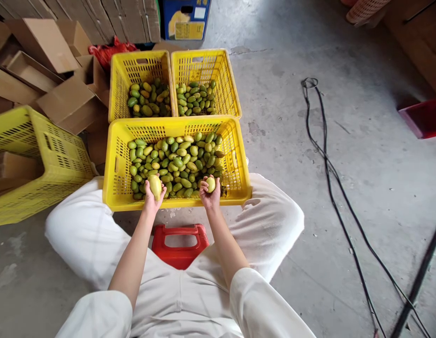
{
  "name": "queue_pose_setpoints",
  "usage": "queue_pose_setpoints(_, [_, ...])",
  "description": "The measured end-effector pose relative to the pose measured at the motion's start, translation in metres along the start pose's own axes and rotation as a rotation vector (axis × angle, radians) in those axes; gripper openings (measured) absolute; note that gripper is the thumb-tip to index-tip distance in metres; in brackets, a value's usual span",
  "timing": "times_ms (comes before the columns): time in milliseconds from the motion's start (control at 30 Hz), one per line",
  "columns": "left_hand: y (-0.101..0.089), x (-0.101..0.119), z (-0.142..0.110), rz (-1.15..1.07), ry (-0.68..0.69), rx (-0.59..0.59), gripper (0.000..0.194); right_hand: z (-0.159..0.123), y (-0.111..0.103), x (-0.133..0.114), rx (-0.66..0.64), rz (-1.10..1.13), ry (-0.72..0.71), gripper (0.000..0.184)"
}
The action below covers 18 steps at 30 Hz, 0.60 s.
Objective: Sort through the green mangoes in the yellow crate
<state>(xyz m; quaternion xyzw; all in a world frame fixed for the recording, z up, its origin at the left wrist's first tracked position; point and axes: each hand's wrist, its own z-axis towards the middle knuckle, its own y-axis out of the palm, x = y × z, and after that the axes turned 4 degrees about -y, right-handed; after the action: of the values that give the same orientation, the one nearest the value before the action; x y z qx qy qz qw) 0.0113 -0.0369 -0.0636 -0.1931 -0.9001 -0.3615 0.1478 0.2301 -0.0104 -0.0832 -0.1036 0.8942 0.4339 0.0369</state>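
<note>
My left hand [152, 198] is closed around a pale yellow-green mango [155, 186], held over the near rim of the large yellow crate [175, 203]. A second, rounder-looking mango [211, 184] sits in my right hand [210, 197], with its fingers curled about it. Beneath and beyond both hands, the crate holds a heap of small green and yellowish mangoes [179, 157]. Two smaller-looking yellow crates stand behind it: the back left crate [121, 89] and the back right crate [226, 89], each with mangoes at the bottom.
Cardboard boxes [66, 96] pile up at the left, near another yellow crate [63, 159] with cardboard inside. A red stool [179, 256] shows between my legs. Black cables [330, 178] run across the concrete floor on the right. A blue carton [186, 21] stands at the back.
</note>
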Motion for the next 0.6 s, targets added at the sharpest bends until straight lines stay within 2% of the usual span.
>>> queue_pose_setpoints(133, [0.0034,0.0001,0.0004,0.006,-0.047,0.026,0.036,0.0012,-0.0018,-0.0011,0.049,0.033,-0.01,0.022])
queue_pose_setpoints(233, [0.0057,0.0011,-0.0011,-0.003,-0.07,0.042,0.037,-0.0013,-0.0006,-0.0002,0.022,0.031,-0.02,0.027])
queue_pose_setpoints(300, [0.0065,0.0021,-0.0028,-0.012,-0.067,0.037,0.04,-0.0029,0.0005,0.0009,-0.003,0.017,-0.036,0.022])
queue_pose_setpoints(367, [0.0062,0.0027,-0.0043,-0.023,-0.055,0.03,0.035,-0.0036,0.0013,0.0019,-0.004,-0.003,-0.053,0.011])
queue_pose_setpoints(433, [0.0052,0.0027,-0.005,-0.032,-0.048,0.023,0.022,-0.0032,0.0019,0.0023,0.014,-0.024,-0.062,0.007])
queue_pose_setpoints(500, [0.0036,0.0019,-0.0046,-0.028,-0.038,0.024,0.013,-0.0024,0.0028,0.002,0.021,-0.036,-0.066,0.009])
queue_pose_setpoints(600, [0.002,0.0007,-0.0036,0.003,-0.012,0.025,0.018,-0.0015,0.005,0.0016,0.044,-0.015,-0.067,0.017])
